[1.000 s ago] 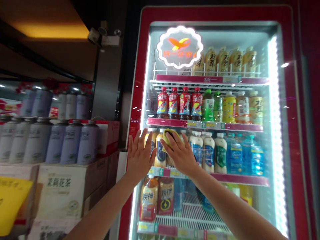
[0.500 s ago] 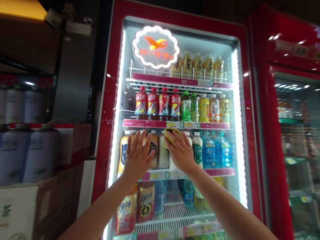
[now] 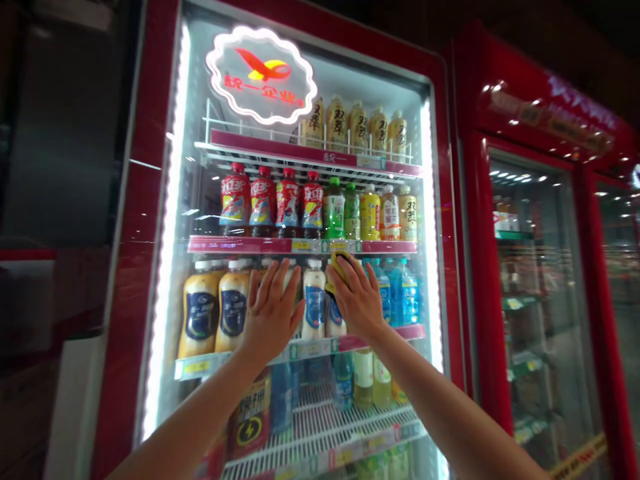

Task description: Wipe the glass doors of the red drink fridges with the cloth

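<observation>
My right hand [image 3: 359,301] presses a yellow cloth [image 3: 339,263] against the glass door of a red drinks fridge [image 3: 159,120]. The cloth sits just below a pink shelf strip [image 3: 240,244], largely covered by my fingers. To its left, my left hand [image 3: 273,310] is open, with fingers stretched upward and nothing held. Its palm faces the glass; whether it touches cannot be told. Behind the glass by my hands stand white-capped bottles with blue labels [image 3: 314,300] and blue drink bottles [image 3: 409,297].
A glowing scalloped logo sign [image 3: 261,75] is at the door's upper left. Rows of bottled drinks [image 3: 287,200] fill the shelves inside. A second red fridge [image 3: 473,200] stands to the right. Dark shelving and boxes [image 3: 30,300] lie blurred at the left.
The view has turned right, so the fridge appears further left. Both hands have shifted right across the door, the cloth still under my right hand.
</observation>
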The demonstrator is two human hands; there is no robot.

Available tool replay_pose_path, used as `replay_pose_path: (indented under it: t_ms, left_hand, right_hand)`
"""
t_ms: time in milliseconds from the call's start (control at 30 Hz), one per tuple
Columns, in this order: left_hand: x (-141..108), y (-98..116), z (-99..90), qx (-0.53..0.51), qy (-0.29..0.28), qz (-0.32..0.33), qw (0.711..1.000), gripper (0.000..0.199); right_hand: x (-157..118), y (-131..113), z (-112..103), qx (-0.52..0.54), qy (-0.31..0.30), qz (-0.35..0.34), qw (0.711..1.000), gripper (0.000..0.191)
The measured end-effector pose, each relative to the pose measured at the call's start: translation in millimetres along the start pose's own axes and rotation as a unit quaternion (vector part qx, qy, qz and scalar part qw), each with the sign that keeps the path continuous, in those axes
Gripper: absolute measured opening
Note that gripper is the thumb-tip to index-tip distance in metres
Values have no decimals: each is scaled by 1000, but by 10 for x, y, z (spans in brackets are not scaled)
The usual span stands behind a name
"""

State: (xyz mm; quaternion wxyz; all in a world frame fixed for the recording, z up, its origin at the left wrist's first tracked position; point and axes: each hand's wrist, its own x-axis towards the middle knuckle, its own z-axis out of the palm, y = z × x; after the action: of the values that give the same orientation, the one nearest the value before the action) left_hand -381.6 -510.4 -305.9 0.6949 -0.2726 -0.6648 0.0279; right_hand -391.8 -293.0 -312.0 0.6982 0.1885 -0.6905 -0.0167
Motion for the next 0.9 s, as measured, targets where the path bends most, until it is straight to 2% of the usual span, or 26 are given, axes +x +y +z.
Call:
replay_pose_path:
  t_ms: [133,233,300,333,400,500,567,633,700,767,833,900]
  left_hand:
    - [139,187,117,12,0,18,1000,68]
    - [165,273,149,12,-5,13,1000,68]
    - [159,322,162,8,-11,2,1000,70]
    - [162,352,174,6,-12,-2,1000,70]
    - [195,431,219,0,-11,1,1000,71]
    - [318,596,332,-17,-9,14,1000,73]
    - [414,717,412,-32,-9,17,999,74]
    - [483,821,474,-48,-8,19,999,75]
    - [510,899,517,-62,-7,20,998,76]
    - [507,959,551,-76,-6,20,997,77]
    - [504,1020,593,-86,-5,22,996,77]
    - [530,1102,653,-92,-4,24,995,78]
  right_hand:
    - [237,516,-39,2,19,64,998,58]
    - [60,799,-57,-13,49,160,986,60]
    - [-163,810,-64,-25,64,198,978,60]
    - [-259,775,-68,-27,64,193,979,60]
    - [-351,690,-80,-23,44,134,990,58]
    - [-203,732,-113,-19,-4,48,999,51]
    - [-36,938,-144,-26,-17,57,998,47]
    - [35,1214,-177,-39,-14,105,994,48]
    - [-57,1444,-199,-57,2,168,984,53]
    - [-273,1549,-201,-73,23,211,974,59]
    - [-494,1544,-186,-74,28,194,978,62]
    - [-601,1523,-164,-55,9,130,990,62]
